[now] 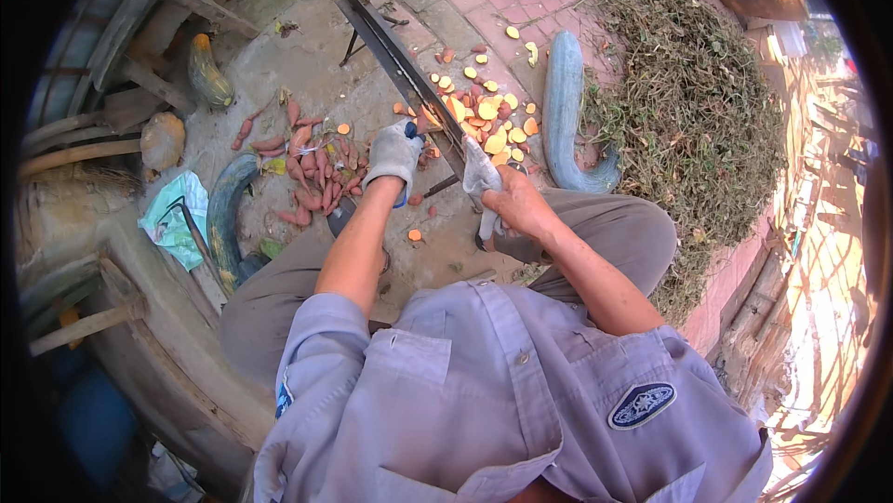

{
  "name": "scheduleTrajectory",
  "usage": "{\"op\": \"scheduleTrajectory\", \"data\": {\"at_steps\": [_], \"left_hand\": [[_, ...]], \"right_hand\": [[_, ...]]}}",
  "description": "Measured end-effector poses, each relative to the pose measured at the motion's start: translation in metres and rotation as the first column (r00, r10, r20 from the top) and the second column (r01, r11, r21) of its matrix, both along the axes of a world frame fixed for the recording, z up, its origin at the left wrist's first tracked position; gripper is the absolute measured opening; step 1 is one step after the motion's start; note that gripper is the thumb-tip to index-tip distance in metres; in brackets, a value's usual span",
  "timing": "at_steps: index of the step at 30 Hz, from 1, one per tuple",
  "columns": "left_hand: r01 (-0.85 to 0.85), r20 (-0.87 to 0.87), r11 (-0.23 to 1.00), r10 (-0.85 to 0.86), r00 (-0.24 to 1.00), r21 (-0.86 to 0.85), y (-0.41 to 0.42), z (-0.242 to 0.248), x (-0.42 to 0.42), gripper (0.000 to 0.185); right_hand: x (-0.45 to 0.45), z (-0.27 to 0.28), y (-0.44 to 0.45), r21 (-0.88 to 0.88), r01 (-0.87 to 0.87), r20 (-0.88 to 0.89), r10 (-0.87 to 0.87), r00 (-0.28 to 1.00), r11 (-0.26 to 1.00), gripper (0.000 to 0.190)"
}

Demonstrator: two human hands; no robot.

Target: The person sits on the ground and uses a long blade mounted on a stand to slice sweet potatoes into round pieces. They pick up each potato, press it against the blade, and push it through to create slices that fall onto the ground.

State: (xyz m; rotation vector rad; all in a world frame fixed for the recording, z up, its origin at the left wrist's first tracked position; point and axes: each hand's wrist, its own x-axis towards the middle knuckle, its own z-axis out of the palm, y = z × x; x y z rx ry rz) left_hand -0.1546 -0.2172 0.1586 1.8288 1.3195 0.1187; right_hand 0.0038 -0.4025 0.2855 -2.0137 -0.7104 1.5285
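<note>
A narrow dark metal bench [408,67] on thin legs slants across the ground before me, a long slot running along its top. My left hand [394,154], in a grey work glove, is at its left side with the fingers curled. A small dark blue part [410,130] shows at those fingers; whether it is a handle or part of the glove is unclear. My bare right hand [513,200] grips a greyish-white cloth or glove [480,172] at the bench's near end. Orange-yellow sweet potato slices [488,111] lie heaped along the right side. Whole sweet potatoes [321,172] are piled left of my gloved hand.
A long grey-green gourd [565,98] lies right of the slices, beside a heap of dried vines [691,98]. Another curved gourd [227,217] and a pale green plastic bag [178,213] are by my left knee. Farther left are a striped squash [209,74] and wooden poles [80,158].
</note>
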Motion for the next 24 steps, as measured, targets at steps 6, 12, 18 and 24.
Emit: {"op": "scheduleTrajectory", "data": {"at_steps": [6,12,18,24], "left_hand": [[0.013,-0.024,0.995,-0.011,1.0,0.096,-0.004,-0.003,0.028,0.023],[-0.001,0.065,0.997,-0.004,0.998,0.078,-0.005,-0.017,0.027,0.021],[-0.011,0.127,0.999,0.005,0.992,0.041,-0.001,-0.012,0.023,0.018],[-0.024,0.095,0.983,0.007,0.995,0.181,-0.006,-0.017,-0.013,0.024]], "right_hand": [[-0.005,0.013,0.009,0.053,-0.05,0.085,0.045,0.995,0.997,0.026],[-0.011,-0.037,-0.014,0.125,-0.09,0.184,0.066,0.981,0.988,0.029],[-0.009,-0.074,-0.022,0.146,-0.145,0.312,0.093,0.945,0.979,0.036],[-0.008,-0.088,-0.024,0.082,-0.06,0.237,0.039,0.971,0.995,0.035]]}}
